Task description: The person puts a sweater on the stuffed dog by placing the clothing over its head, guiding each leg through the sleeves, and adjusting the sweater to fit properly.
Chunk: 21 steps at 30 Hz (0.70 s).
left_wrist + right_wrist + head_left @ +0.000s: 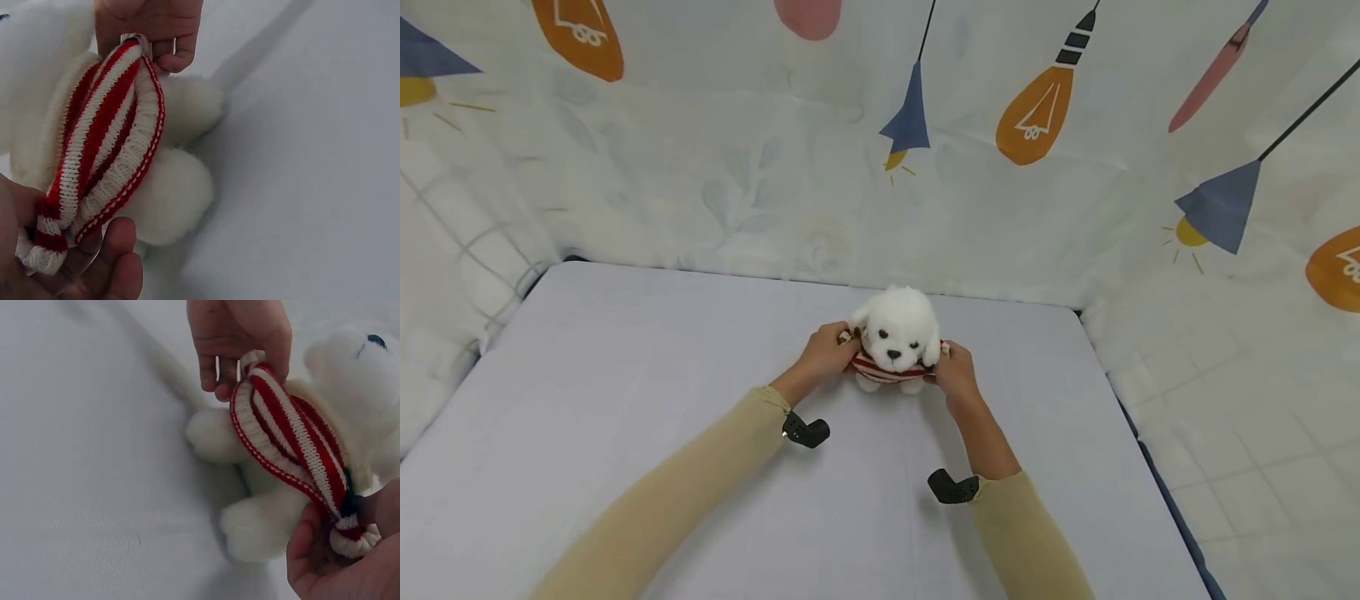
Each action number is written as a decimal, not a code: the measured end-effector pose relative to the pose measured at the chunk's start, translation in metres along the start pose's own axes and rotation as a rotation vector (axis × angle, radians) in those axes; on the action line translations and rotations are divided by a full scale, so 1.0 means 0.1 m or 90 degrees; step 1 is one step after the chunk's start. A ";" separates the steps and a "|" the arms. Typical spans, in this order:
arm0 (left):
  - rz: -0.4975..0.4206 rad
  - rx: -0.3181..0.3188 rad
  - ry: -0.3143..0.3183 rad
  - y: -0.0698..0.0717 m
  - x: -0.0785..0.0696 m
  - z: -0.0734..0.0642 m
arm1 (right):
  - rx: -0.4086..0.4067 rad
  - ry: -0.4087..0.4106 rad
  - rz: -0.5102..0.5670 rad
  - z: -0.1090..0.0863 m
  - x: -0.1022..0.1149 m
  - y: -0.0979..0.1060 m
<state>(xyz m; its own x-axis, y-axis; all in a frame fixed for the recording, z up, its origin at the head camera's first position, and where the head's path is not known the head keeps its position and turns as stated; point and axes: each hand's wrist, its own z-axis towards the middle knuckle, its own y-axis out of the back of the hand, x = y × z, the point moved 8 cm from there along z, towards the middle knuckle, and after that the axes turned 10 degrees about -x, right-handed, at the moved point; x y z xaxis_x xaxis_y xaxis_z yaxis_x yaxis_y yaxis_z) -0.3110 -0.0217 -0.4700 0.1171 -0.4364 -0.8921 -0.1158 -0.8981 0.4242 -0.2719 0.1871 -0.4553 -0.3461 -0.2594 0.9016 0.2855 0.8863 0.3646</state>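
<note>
A white plush dog [901, 329] with dark eyes and nose sits on the table, facing me. It wears a red-and-white striped knitted sweater [103, 134], bunched up around its body. My left hand [827, 350] pinches the sweater at one side, by the sleeve end. On the opposite side my right hand [957, 375] grips the other sleeve end. The fabric stretches between both hands across the dog's front. Below its hem show two fluffy white paws [256, 528]. The dog's back is hidden.
The table [662, 375] has a pale cloth over it. Behind and at the sides hang white curtains [820, 200] printed with lamps and bulbs. A black wrist camera [806, 430] sits on the left sleeve, another camera [952, 487] on the right.
</note>
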 end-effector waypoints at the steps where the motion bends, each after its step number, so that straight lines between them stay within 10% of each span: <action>1: 0.009 0.006 0.000 -0.02 0.02 0.01 | 0.007 -0.006 0.003 0.01 -0.03 -0.01; 21: -0.079 0.037 0.018 -0.03 0.06 -0.07 | 0.028 0.101 0.068 -0.13 0.13 0.09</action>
<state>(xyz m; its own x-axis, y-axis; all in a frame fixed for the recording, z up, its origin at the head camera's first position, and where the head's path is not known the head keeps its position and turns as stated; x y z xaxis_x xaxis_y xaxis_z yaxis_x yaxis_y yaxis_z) -0.3031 -0.0217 -0.4758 0.1625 -0.3241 -0.9320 -0.1557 -0.9411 0.3001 -0.2618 0.1871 -0.4375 -0.1700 -0.2166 0.9613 0.2727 0.9271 0.2571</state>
